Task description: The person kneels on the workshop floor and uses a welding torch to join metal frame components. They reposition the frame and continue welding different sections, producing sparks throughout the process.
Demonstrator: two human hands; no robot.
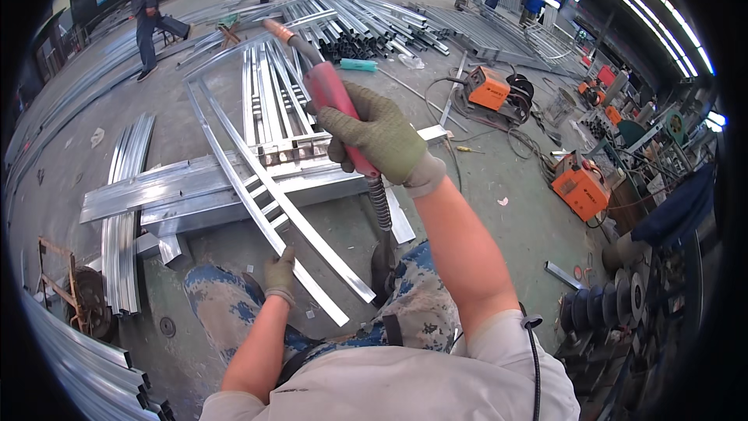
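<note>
My right hand (383,134), in a green-grey work glove, is raised and wrapped around the red handle of a welding torch (330,90). The torch's copper-coloured nozzle points up and to the left; its spring-sleeved cable hangs below my fist. Lower down, my gloved left hand (279,274) is closed around the near part of the left rail of a ladder-like metal frame (243,179). Two long, shiny square tubes joined by short crosspieces make up this frame. It lies tilted across thick metal beams (171,195). More slatted metal frames (269,93) lie beyond the beams.
Orange welding machines (487,87) stand at the right, with cables on the floor. Several dark spools (600,306) sit at the lower right. Metal profiles (86,366) are stacked at the lower left, beside a rusty wheeled cart (78,288). A person (146,12) walks at the far left.
</note>
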